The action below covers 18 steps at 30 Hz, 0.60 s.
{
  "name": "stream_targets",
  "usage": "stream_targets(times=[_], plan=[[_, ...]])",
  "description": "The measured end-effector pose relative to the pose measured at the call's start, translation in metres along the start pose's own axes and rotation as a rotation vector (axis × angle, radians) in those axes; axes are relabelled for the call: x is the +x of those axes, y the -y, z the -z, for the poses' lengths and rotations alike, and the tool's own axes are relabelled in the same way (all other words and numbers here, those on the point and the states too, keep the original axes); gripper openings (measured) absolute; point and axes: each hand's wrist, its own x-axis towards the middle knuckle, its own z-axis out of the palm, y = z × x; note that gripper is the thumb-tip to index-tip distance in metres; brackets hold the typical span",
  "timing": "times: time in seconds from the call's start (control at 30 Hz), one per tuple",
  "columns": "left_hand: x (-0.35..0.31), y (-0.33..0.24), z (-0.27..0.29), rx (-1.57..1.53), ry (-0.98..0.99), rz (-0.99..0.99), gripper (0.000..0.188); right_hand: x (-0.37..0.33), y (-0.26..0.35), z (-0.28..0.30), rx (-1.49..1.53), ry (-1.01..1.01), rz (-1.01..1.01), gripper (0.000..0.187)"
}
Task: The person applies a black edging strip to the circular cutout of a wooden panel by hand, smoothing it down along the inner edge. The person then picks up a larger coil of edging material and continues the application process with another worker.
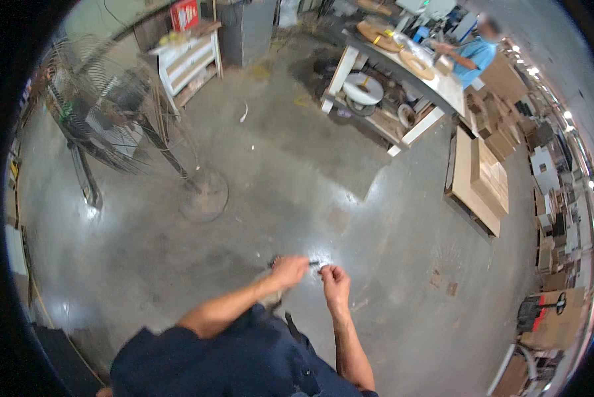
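Observation:
My left hand is closed in front of my body, its back toward me. From its fingertips sticks out a small, thin dark piece, too small to name. Just to its right, my right hand is raised with thumb and fingers pinched together close to the end of that piece. Whether the right fingers hold the piece or something else is too small to make out. The two hands are a short gap apart, above the grey concrete floor.
A large pedestal fan stands at the left. Behind it is a small white wooden stand. A workbench with round brown pieces is at the far right, a person in blue beside it. Flat cardboard lies on the right.

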Motion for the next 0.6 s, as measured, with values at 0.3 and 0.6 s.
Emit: stream_targets(times=[0.3, 0.6], plan=[[0.304, 0.104, 0.054, -0.010, -0.068, 0.379, 0.027, 0.218, 0.002, 0.074, 0.044, -0.073, -0.445, 0.019], [0.451, 0.292, 0.228, -0.202, -0.198, 1.020, 0.023, 0.602, 0.045, -0.051, -0.715, 0.426, -0.214, 0.027]])
